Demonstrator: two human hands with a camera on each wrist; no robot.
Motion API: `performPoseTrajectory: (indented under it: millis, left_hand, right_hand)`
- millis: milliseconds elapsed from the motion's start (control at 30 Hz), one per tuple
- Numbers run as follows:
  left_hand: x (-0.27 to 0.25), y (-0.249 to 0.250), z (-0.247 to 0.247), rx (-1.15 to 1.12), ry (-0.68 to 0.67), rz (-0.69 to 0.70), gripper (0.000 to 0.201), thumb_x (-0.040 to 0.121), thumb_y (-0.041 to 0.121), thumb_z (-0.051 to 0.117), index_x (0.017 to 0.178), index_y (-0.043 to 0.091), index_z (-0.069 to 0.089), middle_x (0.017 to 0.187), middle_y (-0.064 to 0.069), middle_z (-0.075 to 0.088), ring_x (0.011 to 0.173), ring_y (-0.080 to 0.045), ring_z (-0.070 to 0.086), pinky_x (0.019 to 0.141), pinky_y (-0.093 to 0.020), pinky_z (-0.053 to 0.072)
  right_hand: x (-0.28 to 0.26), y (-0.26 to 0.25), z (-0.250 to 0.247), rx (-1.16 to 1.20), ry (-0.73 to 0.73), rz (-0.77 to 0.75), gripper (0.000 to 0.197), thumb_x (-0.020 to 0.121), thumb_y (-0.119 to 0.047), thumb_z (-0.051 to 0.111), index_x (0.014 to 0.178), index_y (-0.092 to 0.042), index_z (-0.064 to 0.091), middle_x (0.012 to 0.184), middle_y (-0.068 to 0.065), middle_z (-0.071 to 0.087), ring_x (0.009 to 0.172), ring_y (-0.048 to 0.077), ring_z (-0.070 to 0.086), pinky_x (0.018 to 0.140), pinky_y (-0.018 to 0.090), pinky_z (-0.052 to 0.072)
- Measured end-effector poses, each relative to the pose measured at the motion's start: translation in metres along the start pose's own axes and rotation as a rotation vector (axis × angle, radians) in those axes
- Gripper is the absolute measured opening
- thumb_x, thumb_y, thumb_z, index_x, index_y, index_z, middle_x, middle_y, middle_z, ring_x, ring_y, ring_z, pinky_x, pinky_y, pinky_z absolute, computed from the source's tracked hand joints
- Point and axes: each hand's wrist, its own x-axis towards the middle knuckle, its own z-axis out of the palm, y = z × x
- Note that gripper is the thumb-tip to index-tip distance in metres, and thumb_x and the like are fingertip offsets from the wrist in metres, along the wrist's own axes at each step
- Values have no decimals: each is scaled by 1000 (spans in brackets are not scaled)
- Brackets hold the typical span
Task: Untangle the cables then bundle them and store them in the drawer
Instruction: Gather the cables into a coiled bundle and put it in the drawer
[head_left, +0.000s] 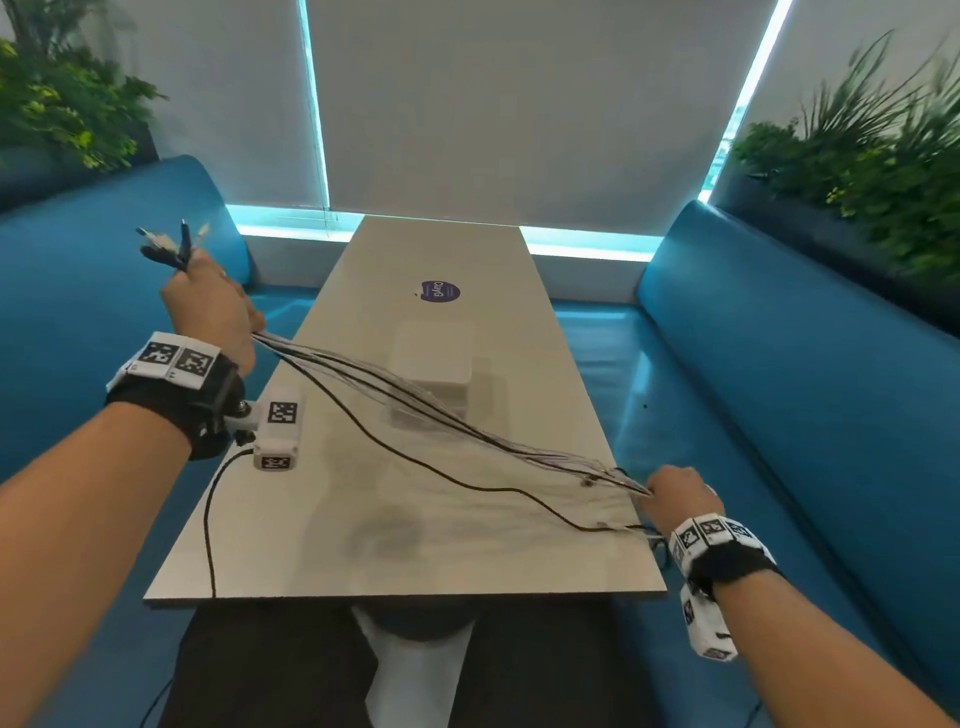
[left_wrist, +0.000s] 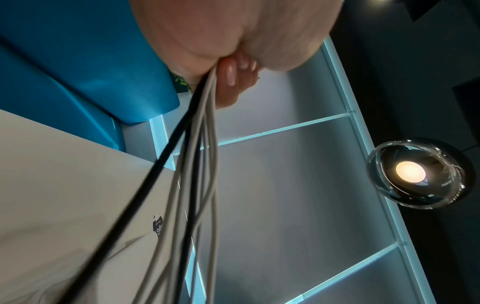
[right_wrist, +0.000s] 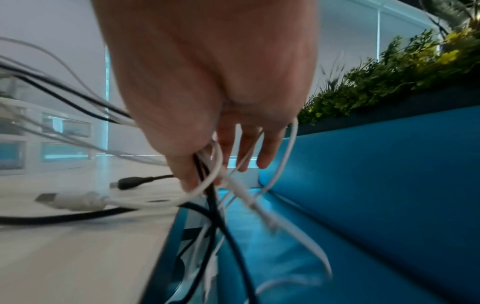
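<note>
The left hand is raised above the left edge of the table, fingers curled tight around a bunch of black and white cables, with their plug ends sticking up out of the fist. From there the cables stretch in a taut fan across the table, passing over the white drawer unit that stands in the middle of the table, down to the right hand at the table's right edge. The right hand pinches the other ends between thumb and fingers; in the right wrist view its fingers hang partly spread with white and black strands looped through them, and the loose ends dangle over the table edge toward the blue bench seat. A white USB plug and a black plug lie on the table just beside that hand. One black cable sags lower than the rest and touches the tabletop. A round purple sticker sits on the table beyond the drawer unit.
</note>
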Motion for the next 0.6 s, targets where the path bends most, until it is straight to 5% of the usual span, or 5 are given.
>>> performPoseTrajectory:
  millis: [167, 333, 467, 600]
  left_hand:
    - [-10, -6, 7, 14, -15, -32, 32, 100, 37, 42, 71, 22, 40, 51, 7, 31, 38, -10, 25, 40, -21, 22]
    - [-16, -10, 13, 20, -34, -59, 31, 100, 38, 43, 73, 22, 43, 54, 7, 32, 40, -8, 27, 41, -19, 24]
    - [-17, -13, 15, 61, -31, -66, 28, 99, 42, 44, 78, 23, 46, 57, 7, 37, 44, -7, 33, 42, -19, 29]
    - [-17, -11, 13, 37, -27, -39, 29, 101, 39, 42, 77, 22, 45, 56, 7, 34, 42, -7, 29, 42, -20, 24]
  right_hand:
    - [0, 14, 8, -117, 1, 93, 13, 87, -26, 60, 97, -23, 67, 102, -1, 44, 103, 24, 53, 77, 39, 49]
    - [-1, 26, 12, -191, -84, 146, 27, 92, -42, 53, 105, -22, 65, 107, 3, 69, 97, 25, 65, 86, 34, 47]
    - [-7, 31, 21, -350, -94, 135, 40, 85, -61, 51, 106, -30, 65, 110, -3, 70, 110, 22, 57, 89, 37, 35]
    - [-9, 39, 35, -271, -173, 186, 51, 72, -71, 59, 95, -26, 69, 101, -3, 71, 100, 22, 62, 85, 35, 42]
